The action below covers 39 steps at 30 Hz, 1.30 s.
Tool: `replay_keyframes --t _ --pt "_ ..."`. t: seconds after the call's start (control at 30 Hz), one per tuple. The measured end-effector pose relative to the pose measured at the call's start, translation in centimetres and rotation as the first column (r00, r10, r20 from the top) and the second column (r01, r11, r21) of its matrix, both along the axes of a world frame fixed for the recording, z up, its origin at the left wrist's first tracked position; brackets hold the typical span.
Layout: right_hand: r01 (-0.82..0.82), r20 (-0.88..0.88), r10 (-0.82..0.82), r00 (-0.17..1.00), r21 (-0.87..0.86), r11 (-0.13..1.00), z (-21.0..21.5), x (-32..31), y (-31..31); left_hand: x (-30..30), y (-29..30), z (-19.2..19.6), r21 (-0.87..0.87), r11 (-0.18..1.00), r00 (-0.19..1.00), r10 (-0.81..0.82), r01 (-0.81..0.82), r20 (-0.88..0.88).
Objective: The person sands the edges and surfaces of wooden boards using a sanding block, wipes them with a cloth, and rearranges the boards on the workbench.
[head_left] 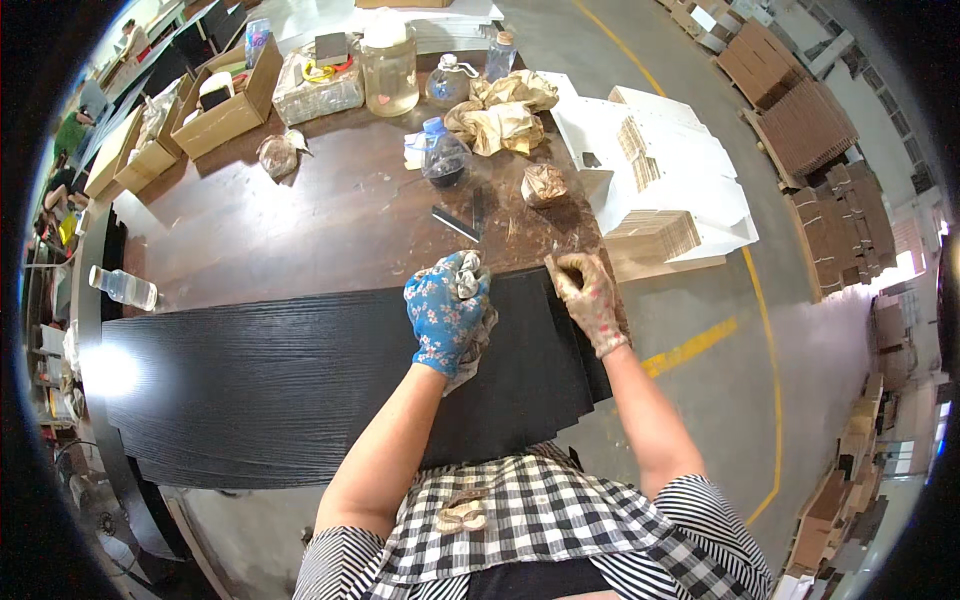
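Observation:
My left hand point(445, 310), in a blue flowered glove, is closed around a crumpled grey rag point(468, 278), whose end hangs down past the wrist. It is over a long stack of black boards point(260, 370) with fine grain lines. My right hand point(588, 298), in a stained pale glove with reddish spots, is at the boards' right end. Its thumb and fingers are pinched together; a small brownish bit shows at the tips, too small to name. Beyond the hands lie a small black strip point(478, 213) and a flat scraper-like piece with a pale edge point(455, 224).
On the brown table point(330, 230) stand a bottle of dark liquid point(445, 155), a big jar point(389, 75), crumpled brown paper point(505, 125), a clear bottle point(122, 288) lying down and an open carton point(225, 105). White panels point(660, 150) are stacked to the right. Far left, people sit.

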State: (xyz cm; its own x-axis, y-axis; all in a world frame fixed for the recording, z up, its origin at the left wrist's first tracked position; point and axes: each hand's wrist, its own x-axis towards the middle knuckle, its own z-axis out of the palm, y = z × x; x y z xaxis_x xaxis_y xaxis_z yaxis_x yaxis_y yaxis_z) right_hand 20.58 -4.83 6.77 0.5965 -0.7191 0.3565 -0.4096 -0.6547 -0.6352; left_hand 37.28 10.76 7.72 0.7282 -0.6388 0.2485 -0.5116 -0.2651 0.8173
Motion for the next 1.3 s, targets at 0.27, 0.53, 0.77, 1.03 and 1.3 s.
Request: replay_keyframes --t 0.27,0.53,0.77,1.03,1.3 --pt "-0.087 0.012 0.086 0.996 0.123 0.989 -2.0 -3.4 1.1 0.1 0.5 0.0 -0.021 0.999 0.997 0.040 -0.038 0.073" --pt "-0.218 0.064 0.241 0.969 -0.250 0.943 1.3 2.1 -0.4 0.1 0.2 0.5 -0.115 0.993 1.000 0.013 -0.016 -0.022" --pt "-0.223 -0.030 0.221 0.975 -0.164 0.961 3.9 4.0 0.1 -0.3 -0.1 0.8 -0.096 0.994 0.998 0.050 -0.054 -0.042" --pt "-0.172 -0.044 0.167 0.985 -0.147 0.974 3.1 3.9 -0.2 -0.5 -0.4 2.0 -0.236 0.972 0.995 -0.019 -0.004 -0.095" --pt "-0.408 0.503 0.154 0.850 0.447 0.796 6.3 6.3 3.8 -0.2 0.8 1.7 -0.399 0.904 0.856 -0.323 0.153 -0.403"
